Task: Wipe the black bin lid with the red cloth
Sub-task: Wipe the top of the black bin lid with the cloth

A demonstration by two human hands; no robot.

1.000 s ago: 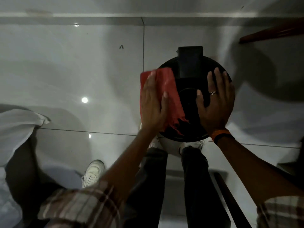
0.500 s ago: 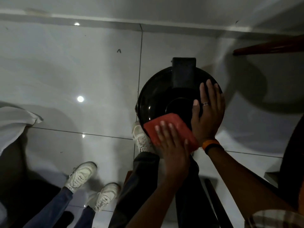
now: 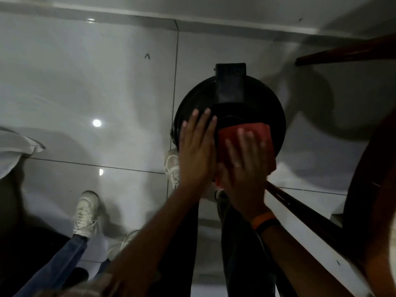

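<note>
The round black bin lid [image 3: 265, 103] stands on the glossy tiled floor, with a black hinge block [image 3: 230, 82] at its far edge. My right hand [image 3: 246, 168], with a ring and an orange wristband, lies flat on the red cloth [image 3: 264, 133] and presses it onto the lid's near right part. The hand covers most of the cloth. My left hand [image 3: 197, 151] rests flat on the lid's left side with straight fingers and holds nothing. The two hands lie side by side, nearly touching.
My dark-trousered legs and a white shoe [image 3: 172, 166] are just under the bin. Another person's white sneakers [image 3: 85, 213] and blue jeans are at lower left. Dark wooden furniture [image 3: 368, 189] crowds the right side, and a wooden bar [image 3: 342, 52] crosses the upper right. White fabric [image 3: 12, 151] hangs at left.
The red cloth went from under my left hand to under my right hand, ending on the lid's near right. My left hand moved to the lid's left side, bare.
</note>
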